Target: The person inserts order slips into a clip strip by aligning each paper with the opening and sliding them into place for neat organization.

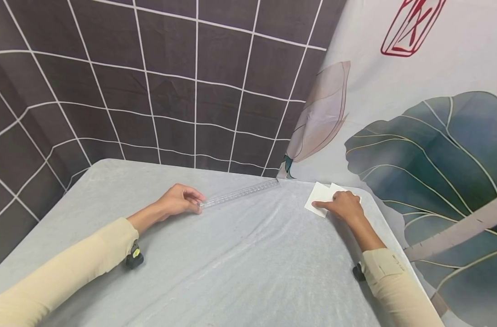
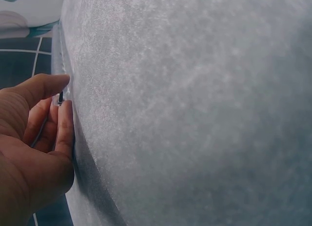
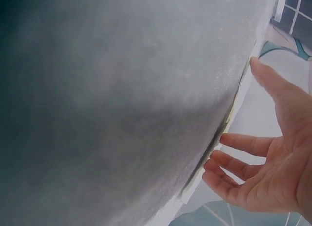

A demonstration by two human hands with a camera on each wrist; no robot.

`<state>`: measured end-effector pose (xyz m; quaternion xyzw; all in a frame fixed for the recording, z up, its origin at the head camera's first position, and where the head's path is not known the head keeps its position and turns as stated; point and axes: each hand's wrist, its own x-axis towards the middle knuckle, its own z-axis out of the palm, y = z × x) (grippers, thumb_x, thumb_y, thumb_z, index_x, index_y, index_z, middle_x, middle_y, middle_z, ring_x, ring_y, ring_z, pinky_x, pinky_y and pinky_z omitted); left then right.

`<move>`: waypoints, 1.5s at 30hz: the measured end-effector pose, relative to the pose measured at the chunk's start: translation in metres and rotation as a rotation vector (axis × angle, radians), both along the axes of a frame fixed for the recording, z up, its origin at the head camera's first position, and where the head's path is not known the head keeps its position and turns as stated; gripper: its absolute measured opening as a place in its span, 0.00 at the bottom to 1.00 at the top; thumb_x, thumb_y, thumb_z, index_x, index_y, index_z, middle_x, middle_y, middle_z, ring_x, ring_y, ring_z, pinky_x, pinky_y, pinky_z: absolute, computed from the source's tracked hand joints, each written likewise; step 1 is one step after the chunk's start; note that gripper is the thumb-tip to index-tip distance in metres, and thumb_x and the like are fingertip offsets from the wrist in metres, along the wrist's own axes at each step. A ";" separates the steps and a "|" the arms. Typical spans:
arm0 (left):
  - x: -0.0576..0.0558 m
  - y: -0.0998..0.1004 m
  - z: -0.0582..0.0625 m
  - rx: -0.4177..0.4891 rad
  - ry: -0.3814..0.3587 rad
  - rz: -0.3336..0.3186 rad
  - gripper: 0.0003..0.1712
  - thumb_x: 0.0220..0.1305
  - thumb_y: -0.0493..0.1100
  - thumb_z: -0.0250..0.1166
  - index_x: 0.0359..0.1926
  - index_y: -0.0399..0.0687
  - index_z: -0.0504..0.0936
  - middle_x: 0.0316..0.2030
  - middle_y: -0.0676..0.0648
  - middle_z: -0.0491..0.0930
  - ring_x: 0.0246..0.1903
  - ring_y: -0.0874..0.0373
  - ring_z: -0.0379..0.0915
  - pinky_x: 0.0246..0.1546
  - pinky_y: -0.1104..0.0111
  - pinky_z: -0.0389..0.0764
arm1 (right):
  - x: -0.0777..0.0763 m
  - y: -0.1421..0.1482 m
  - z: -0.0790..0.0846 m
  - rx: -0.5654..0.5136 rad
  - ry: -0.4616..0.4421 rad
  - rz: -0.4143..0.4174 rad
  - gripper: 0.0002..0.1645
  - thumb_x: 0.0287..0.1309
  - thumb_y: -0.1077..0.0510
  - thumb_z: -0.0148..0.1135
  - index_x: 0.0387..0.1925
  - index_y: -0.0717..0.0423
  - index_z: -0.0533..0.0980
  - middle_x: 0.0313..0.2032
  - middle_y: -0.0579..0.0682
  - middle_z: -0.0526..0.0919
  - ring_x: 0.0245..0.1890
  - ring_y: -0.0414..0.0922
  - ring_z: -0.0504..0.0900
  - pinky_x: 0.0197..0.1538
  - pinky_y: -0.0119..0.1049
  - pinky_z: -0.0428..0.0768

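A long clear plastic ruler point(image 1: 240, 194) lies slantwise on the grey cloth, its far end close to the back edge of the table. My left hand point(image 1: 178, 200) pinches its near end between thumb and fingers; in the left wrist view the ruler point(image 2: 57, 55) is seen almost edge-on. On the right, overlapping white paper pieces point(image 1: 317, 196) lie flat near the back right corner. Over them rests my right hand point(image 1: 347, 206), thumb spread apart and fingertips touching the paper. The right wrist view shows the loosely extended fingers of that hand along the thin paper edge point(image 3: 233, 108).
Grey cloth point(image 1: 248, 263) with slight creases covers the table. Behind it hangs a dark curtain point(image 1: 170, 95) with a white grid. A white curtain with a leaf print point(image 1: 428, 136) runs along the right edge of the table.
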<state>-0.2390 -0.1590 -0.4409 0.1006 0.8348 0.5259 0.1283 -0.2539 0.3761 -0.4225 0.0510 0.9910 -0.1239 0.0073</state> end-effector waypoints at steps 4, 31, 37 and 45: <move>-0.001 0.000 0.000 0.003 0.003 0.003 0.25 0.55 0.29 0.81 0.56 0.30 0.91 0.48 0.38 0.94 0.42 0.62 0.83 0.45 0.75 0.83 | -0.004 0.005 -0.003 -0.007 0.016 0.001 0.53 0.55 0.22 0.75 0.45 0.72 0.83 0.49 0.77 0.86 0.53 0.78 0.80 0.51 0.63 0.78; -0.002 0.000 -0.001 -0.001 0.000 0.002 0.26 0.54 0.29 0.80 0.56 0.30 0.91 0.49 0.37 0.94 0.42 0.63 0.83 0.45 0.75 0.84 | -0.004 0.005 0.005 -0.235 -0.033 -0.152 0.26 0.58 0.43 0.85 0.29 0.55 0.77 0.31 0.51 0.78 0.42 0.54 0.73 0.42 0.43 0.70; -0.002 0.000 -0.001 0.000 -0.002 0.004 0.26 0.55 0.29 0.81 0.56 0.30 0.91 0.49 0.38 0.94 0.42 0.63 0.83 0.45 0.75 0.84 | -0.002 0.005 0.005 -0.283 -0.033 -0.176 0.24 0.64 0.49 0.80 0.43 0.66 0.81 0.46 0.65 0.84 0.50 0.62 0.77 0.52 0.54 0.79; -0.002 0.000 -0.001 0.001 -0.009 0.009 0.25 0.54 0.29 0.81 0.56 0.31 0.91 0.48 0.39 0.94 0.42 0.63 0.83 0.45 0.75 0.84 | -0.003 0.004 0.005 -0.265 -0.026 -0.175 0.23 0.70 0.54 0.75 0.50 0.72 0.82 0.54 0.72 0.84 0.54 0.67 0.79 0.58 0.62 0.81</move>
